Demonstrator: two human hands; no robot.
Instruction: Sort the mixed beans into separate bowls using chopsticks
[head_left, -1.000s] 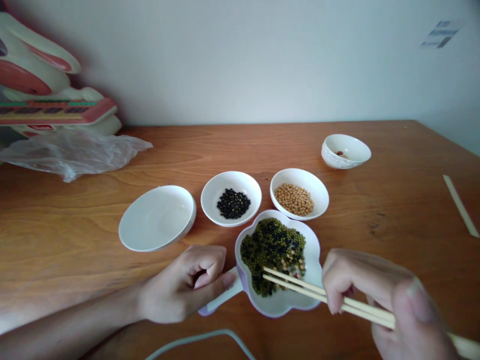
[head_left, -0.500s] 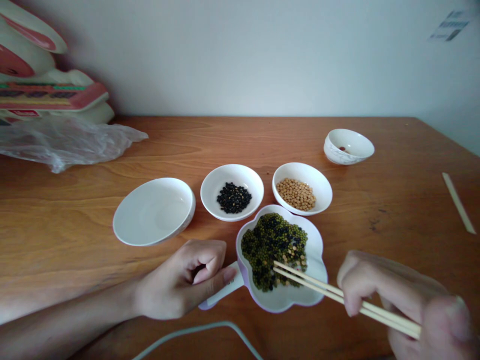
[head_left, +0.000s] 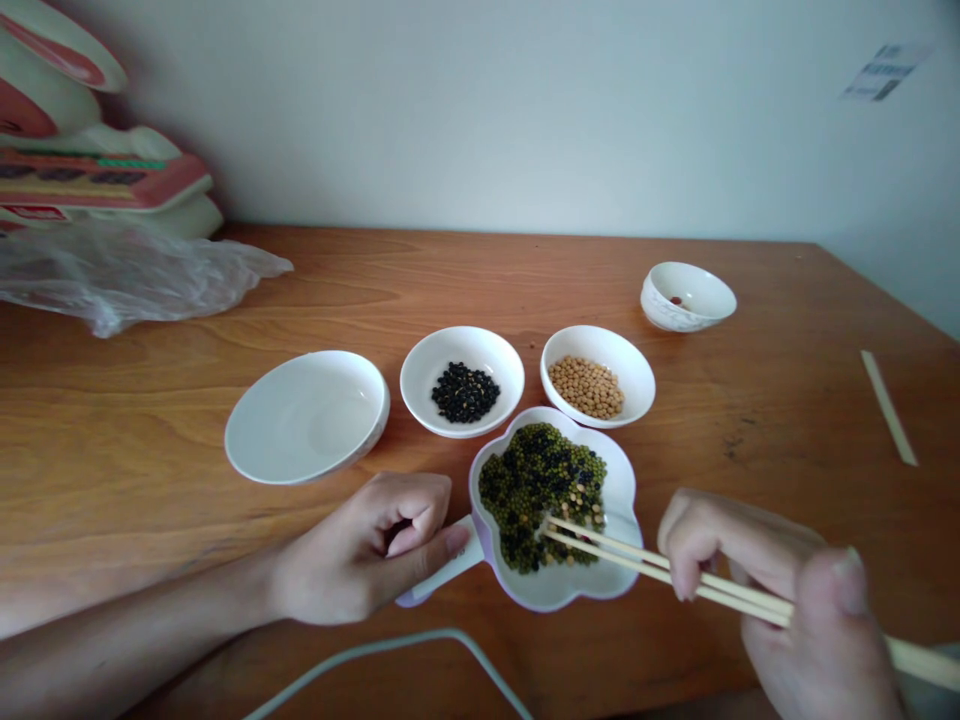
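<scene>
My left hand (head_left: 375, 550) is closed on the handle of a white, lilac-rimmed, flower-shaped pan (head_left: 624, 530). Mixed green, black and tan beans (head_left: 536, 480) cover much of the pan's floor. In my right hand (head_left: 780, 590) is a pair of wooden chopsticks (head_left: 667, 572), their tips slightly apart among the beans. Whether the tips pinch a bean is too small to tell. Behind the pan stand a white bowl of black beans (head_left: 465, 392) and a white bowl of tan soybeans (head_left: 586, 387).
An empty-looking white bowl (head_left: 300, 420) stands left of the pan. A small bowl (head_left: 686, 297) with a few reddish bits sits far right. A pale stick (head_left: 890, 410) lies at the right. A grey cable (head_left: 390, 645) crosses the front; a plastic bag (head_left: 142, 275) and rabbit-shaped toy (head_left: 112, 180) occupy the left back.
The chopstick tips have spread a little wider among the beans, and my right hand has shifted slightly left. The camera view has moved a little. My left hand still grips the pan handle.
</scene>
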